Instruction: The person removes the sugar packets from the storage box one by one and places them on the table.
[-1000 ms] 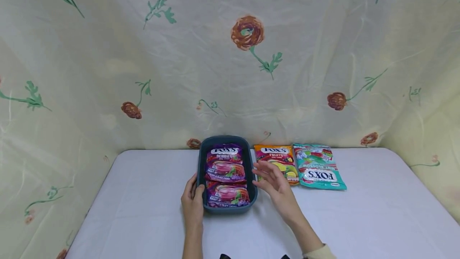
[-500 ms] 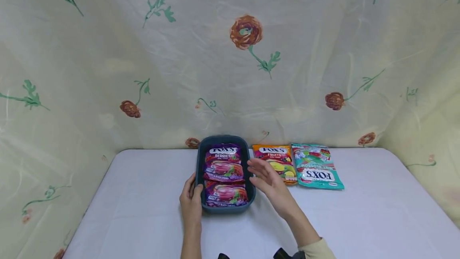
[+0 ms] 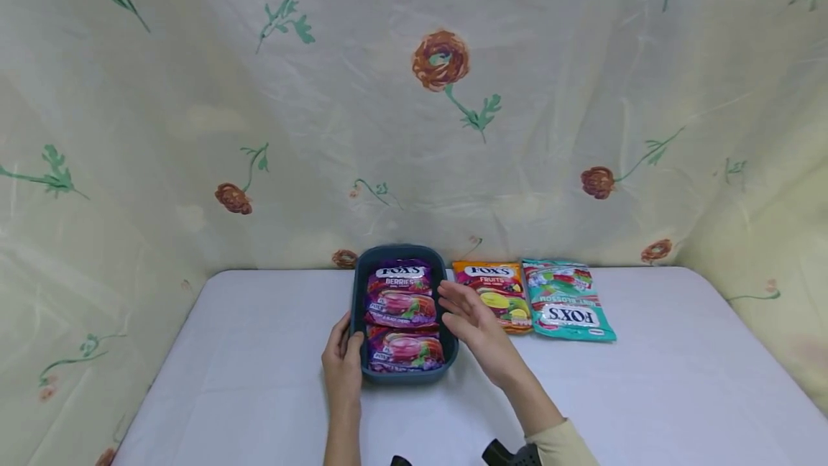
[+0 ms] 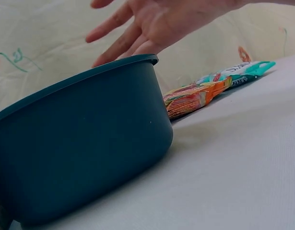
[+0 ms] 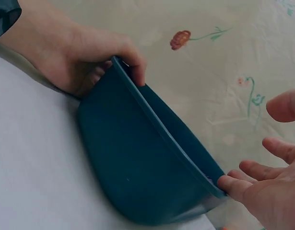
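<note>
The left hand (image 3: 343,362) grips the left side of a dark blue bin (image 3: 409,379) on the surface (image 3: 259,387), two purple candy bags (image 3: 401,305) inside, while the right hand (image 3: 480,329) spreads its fingers (image 5: 261,171) by the right rim.

Right hand (image 3: 477,331): we record a shift leftward and slightly away from the wearer since a second ago, its fingertips now reaching farther in across the right side of the blue tub (image 3: 407,378), as seen from the head. Beige sleeve (image 3: 561,444): more of it has entered at the lower edge. Black device (image 3: 511,454) beside it: formerly a sliver, we now list a larger part.
</note>
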Tool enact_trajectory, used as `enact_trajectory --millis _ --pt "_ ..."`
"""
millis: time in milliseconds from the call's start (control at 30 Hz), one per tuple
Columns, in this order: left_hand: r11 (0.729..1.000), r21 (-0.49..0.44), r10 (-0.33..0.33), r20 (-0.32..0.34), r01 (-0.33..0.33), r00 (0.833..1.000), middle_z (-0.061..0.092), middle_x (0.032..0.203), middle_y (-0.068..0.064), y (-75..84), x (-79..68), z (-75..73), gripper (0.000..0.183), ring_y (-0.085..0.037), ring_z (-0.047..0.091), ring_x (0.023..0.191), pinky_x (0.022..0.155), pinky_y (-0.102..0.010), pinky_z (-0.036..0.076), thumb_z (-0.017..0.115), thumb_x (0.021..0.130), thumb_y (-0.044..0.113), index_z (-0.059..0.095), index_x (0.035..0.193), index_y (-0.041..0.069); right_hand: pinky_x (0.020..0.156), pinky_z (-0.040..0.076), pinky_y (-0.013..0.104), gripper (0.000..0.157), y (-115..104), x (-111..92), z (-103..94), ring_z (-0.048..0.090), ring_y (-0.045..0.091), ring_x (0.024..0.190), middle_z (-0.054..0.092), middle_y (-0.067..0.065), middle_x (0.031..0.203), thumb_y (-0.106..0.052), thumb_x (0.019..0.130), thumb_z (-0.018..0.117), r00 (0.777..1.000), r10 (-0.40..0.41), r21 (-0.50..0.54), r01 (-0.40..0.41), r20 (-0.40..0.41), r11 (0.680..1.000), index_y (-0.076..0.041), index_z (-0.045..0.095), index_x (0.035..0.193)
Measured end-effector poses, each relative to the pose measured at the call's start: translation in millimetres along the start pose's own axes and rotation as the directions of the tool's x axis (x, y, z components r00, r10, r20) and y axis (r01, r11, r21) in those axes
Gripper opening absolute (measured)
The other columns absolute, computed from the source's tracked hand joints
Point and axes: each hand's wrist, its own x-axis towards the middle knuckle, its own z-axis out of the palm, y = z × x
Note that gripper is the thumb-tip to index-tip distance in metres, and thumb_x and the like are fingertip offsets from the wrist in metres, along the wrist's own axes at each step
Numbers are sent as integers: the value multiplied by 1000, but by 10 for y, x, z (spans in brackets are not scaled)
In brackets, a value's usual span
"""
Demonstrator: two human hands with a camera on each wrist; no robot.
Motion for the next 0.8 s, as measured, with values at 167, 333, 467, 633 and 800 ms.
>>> enact_trajectory --millis 167,333,467,633,800 --pt "1000 0 1 6 -1 1000 50 141 -10 -17 -1 0 40 -22 47 131 110 -38 36 49 94 13 52 134 15 114 26 53 51 5 71 31 25 29 144 26 9 155 -23 97 49 1000 4 -5 -4 12 1000 -21 30 145" --pt "1000 5 10 5 -10 1000 50 141 -10 -16 -9 -11 39 -22 46 132 111 -39 36 49 95 14 52 134 15 115 23 53 54 1 123 50 22 28 145 24 7 156 -29 96 51 999 -1 -23 2 36 1000 -22 29 145" --pt "1000 11 11 -1 -11 1000 50 141 -9 -10 -6 -17 39 -22 46 132 111 -39 36 49 95 15 52 134 16 116 21 54 54 -8 154 94 20 28 146 24 4 157 -31 95 53 999 35 -27 -34 23 999 -25 30 144" --pt "1000 7 10 -10 -10 1000 51 141 -9 -13 7 -18 40 -22 46 132 110 -40 36 50 94 13 53 133 15 118 16 51 55 -24 187 174 9 26 148 17 2 159 -28 95 53 996 78 -58 -76 32 995 -28 28 145" --pt "1000 -5 10 -4 -10 1000 51 140 -10 -26 8 -25 40 -22 47 131 110 -39 37 50 93 11 53 133 14 119 13 50 57 -5 227 220 6 25 148 15 0 159 -23 96 52 997 77 -61 -76 22 995 -26 26 146"
